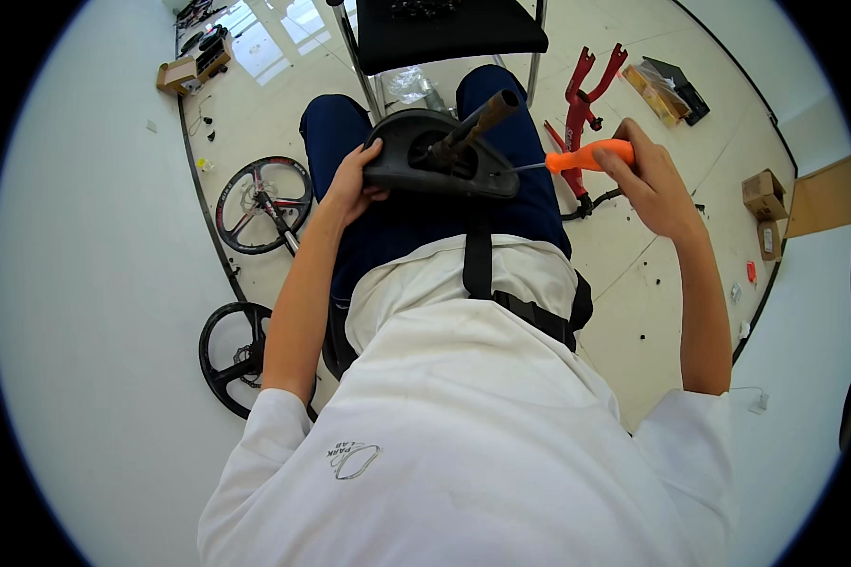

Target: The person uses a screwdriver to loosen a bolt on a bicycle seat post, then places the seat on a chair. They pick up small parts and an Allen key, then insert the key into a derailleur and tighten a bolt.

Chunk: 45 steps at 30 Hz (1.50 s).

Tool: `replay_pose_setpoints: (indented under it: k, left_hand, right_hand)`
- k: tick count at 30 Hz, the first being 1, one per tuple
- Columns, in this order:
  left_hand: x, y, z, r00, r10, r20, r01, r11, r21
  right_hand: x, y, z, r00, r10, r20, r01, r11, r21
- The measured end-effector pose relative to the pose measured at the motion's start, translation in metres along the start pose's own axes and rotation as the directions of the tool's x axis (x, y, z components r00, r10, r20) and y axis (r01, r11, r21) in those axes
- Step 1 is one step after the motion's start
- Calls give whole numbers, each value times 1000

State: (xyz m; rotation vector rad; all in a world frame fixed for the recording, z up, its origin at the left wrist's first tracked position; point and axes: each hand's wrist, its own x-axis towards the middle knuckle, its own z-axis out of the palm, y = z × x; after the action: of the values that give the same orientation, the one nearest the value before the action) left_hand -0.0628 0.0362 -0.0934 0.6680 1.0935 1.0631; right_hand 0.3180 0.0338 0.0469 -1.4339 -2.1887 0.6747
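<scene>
One bare left hand [350,184] clasps an upturned black bicycle saddle [402,156] over the lap [537,219] — apparently steadying it — while the right hand [654,184] grips an orange-handled screwdriver [577,159], angled so its tip reaches the saddle's right end.

Saddle [397,156] on lap [529,213], chair [449,38] before it, wheels [262,200] at left, frame [577,123] at right

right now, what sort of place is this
Probably a room serving as a makeshift bike workshop, judging by the red forked bicycle frame and black-rimmed three-spoke wheel on the pale tiled floor, and the orange-handled screwdriver in the right hand.
</scene>
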Motion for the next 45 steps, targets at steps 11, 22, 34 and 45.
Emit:
replay_pose_setpoints:
  k: [11,22,34,45]
  left_hand:
    - [2,1,3,998,-59,-18,59,998,0]
    - [2,2,1,996,-75,-54,75,997,2]
    - [1,3,-2,994,-81,-68,81,997,-13]
    - [2,2,-3,996,-66,-64,65,998,-10]
  right_hand:
    - [37,0,25,922,-224,-316,282,948,150]
    - [39,-24,7,988,-153,-8,150,977,-152]
    - [47,-32,-3,996,22,89,21,889,-458]
    - [48,-27,-3,976,45,214,33,936,-351]
